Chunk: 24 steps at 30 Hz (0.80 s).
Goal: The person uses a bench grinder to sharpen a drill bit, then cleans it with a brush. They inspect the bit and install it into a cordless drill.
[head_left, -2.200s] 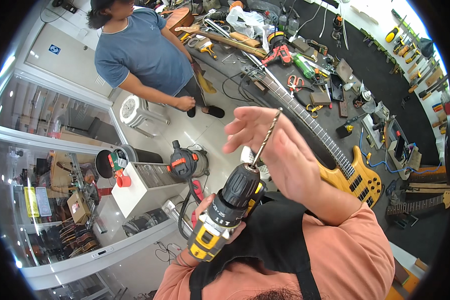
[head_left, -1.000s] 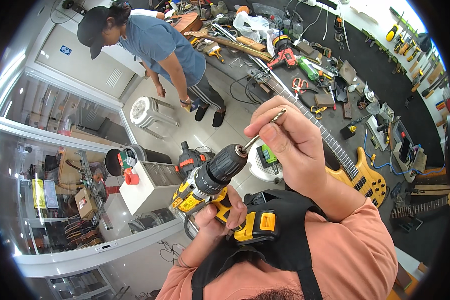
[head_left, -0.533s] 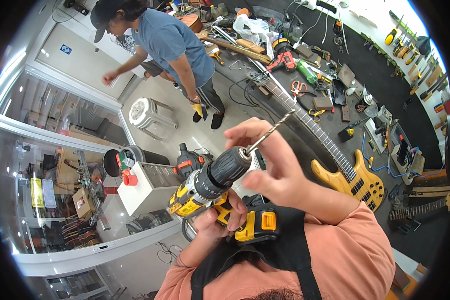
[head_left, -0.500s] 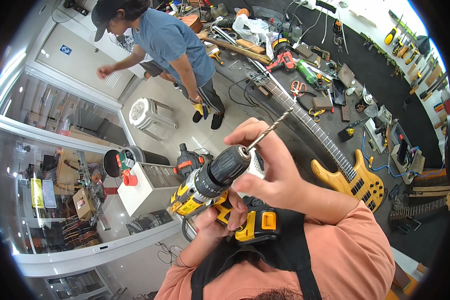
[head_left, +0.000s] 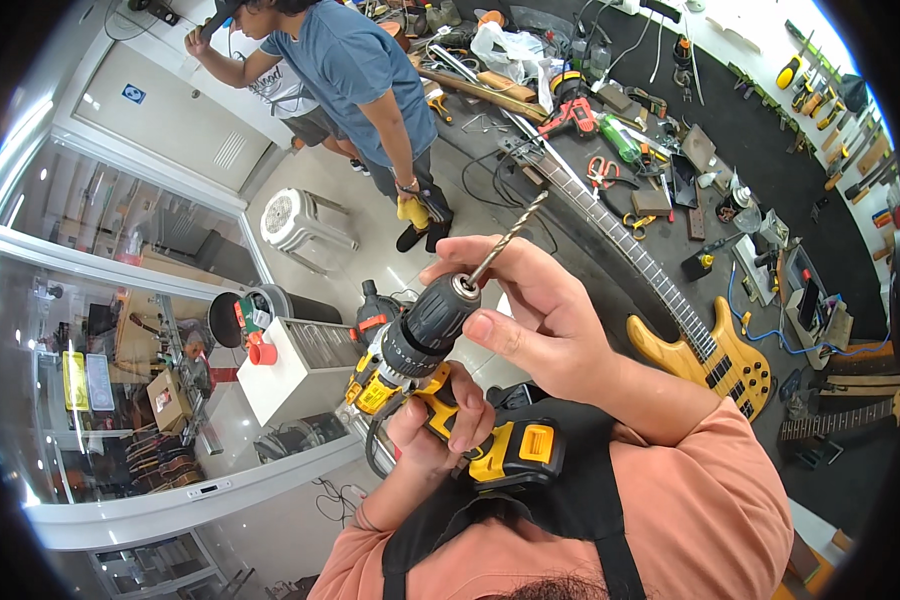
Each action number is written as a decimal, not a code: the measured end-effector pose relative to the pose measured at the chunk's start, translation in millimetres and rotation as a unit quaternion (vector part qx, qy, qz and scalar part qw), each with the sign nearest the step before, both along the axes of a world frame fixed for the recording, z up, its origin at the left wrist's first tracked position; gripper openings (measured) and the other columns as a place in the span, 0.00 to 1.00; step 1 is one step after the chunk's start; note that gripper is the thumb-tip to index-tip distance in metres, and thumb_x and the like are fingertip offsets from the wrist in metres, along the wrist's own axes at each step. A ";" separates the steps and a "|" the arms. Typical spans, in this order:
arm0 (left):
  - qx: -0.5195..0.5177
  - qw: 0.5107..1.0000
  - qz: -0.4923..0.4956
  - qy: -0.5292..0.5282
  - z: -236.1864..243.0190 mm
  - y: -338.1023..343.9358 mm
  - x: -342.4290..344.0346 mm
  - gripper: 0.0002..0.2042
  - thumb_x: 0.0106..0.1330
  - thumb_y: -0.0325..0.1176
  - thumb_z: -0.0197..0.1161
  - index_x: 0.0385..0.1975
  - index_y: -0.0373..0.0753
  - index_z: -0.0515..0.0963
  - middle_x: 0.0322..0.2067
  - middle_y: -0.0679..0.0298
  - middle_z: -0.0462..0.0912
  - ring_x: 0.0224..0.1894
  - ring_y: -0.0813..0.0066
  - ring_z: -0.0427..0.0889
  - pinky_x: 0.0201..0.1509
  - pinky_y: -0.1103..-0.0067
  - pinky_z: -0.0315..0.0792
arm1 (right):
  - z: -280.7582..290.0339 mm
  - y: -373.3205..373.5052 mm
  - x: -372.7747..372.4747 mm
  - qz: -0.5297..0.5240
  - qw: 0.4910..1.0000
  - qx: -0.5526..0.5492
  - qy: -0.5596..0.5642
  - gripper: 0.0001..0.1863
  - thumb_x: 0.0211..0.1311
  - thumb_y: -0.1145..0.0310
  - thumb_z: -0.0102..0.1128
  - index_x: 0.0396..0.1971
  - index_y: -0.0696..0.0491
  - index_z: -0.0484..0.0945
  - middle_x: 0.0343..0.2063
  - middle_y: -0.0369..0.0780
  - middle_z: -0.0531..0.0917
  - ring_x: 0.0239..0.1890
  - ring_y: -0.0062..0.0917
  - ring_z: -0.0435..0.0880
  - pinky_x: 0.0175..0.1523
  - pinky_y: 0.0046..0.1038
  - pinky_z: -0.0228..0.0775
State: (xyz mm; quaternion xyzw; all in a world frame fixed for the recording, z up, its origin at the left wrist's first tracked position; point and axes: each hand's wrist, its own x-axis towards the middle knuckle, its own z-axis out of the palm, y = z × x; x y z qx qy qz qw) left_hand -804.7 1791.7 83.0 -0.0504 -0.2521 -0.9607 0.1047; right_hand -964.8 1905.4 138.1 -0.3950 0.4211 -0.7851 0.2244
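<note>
A yellow and black cordless drill (head_left: 378,385) points up and away from my chest, with its battery toward me. My left hand (head_left: 438,425) is wrapped round its handle. A spiral drill bit (head_left: 510,237) sticks out of the black chuck (head_left: 440,310). Beside the chuck is my right hand (head_left: 555,315), its thumb and fingers apart. The index finger reaches behind the bit and the thumb tip lies close to the chuck's front. Whether either touches I cannot tell.
A natural-wood electric bass (head_left: 705,345) lies along the dark workbench at right, among pliers, a red power tool (head_left: 573,112) and loose parts. At upper left a person in a blue shirt (head_left: 355,70) stands near a white stool (head_left: 305,225). A white cabinet (head_left: 295,375) stands left of the drill.
The drill's front end and bit have shifted left, and my right hand has moved left with them. Across the room, the person has raised a hand to the cap.
</note>
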 end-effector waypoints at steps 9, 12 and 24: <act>0.001 0.999 -0.008 -0.038 10.8 0.1 -0.8 0.30 0.70 0.56 0.67 0.45 0.27 0.75 0.28 0.63 0.80 0.16 0.82 0.72 0.20 0.81 0.63 | 16.6 3.8 -24.8 -0.049 0.995 -0.086 -0.017 0.15 0.78 0.72 0.57 0.58 0.63 0.74 0.50 0.38 0.78 0.53 0.20 0.77 0.61 0.26 0.69; 0.001 0.999 -0.011 -0.042 11.0 1.0 -2.6 0.30 0.70 0.56 0.67 0.45 0.27 0.75 0.27 0.64 0.79 0.16 0.82 0.72 0.20 0.81 0.63 | 12.8 3.9 -27.2 -0.050 0.996 -0.078 -0.014 0.10 0.79 0.73 0.57 0.51 0.63 0.76 0.49 0.38 0.79 0.52 0.19 0.78 0.59 0.25 0.71; 0.011 0.999 -0.013 -0.042 9.6 1.6 -2.9 0.30 0.71 0.56 0.67 0.45 0.27 0.75 0.31 0.62 0.81 0.16 0.82 0.72 0.21 0.81 0.64 | 9.2 5.8 -28.4 -0.084 0.996 -0.043 0.002 0.07 0.79 0.74 0.58 0.46 0.63 0.77 0.46 0.39 0.81 0.50 0.18 0.78 0.56 0.24 0.72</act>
